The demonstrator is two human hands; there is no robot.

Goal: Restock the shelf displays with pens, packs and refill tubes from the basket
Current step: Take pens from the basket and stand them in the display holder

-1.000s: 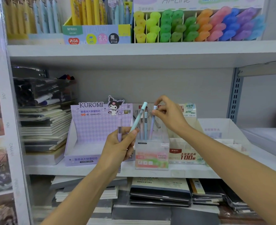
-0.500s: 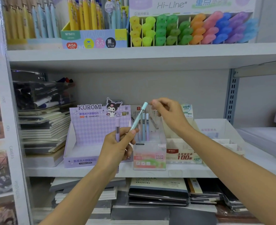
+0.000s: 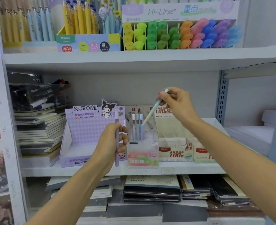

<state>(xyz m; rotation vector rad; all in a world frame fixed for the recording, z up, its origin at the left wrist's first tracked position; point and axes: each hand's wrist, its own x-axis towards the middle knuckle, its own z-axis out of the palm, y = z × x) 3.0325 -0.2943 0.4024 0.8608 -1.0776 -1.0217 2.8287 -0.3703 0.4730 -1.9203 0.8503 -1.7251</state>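
My right hand (image 3: 177, 104) pinches a teal refill tube (image 3: 153, 109) by its top end; the tube slants down-left with its lower tip over the clear Fruit Soda display box (image 3: 143, 157) on the middle shelf. Three pastel tubes (image 3: 137, 125) stand upright inside that box. My left hand (image 3: 110, 143) grips a lilac tube (image 3: 117, 140) held upright, just left of the box and in front of the purple Kuromi display box (image 3: 85, 127). No basket is in view.
Cream 100-lead display boxes (image 3: 174, 151) stand right of the clear box. Stacked notebooks (image 3: 40, 130) fill the shelf's left end. The upper shelf holds a pen box (image 3: 88, 43) and a Hi-Line highlighter rack (image 3: 179, 34). More notebooks (image 3: 152, 189) lie on the shelf below.
My right hand dropped a lilac tube into the clear box, then took the teal tube out of my left hand. My left hand now holds only the lilac tube.
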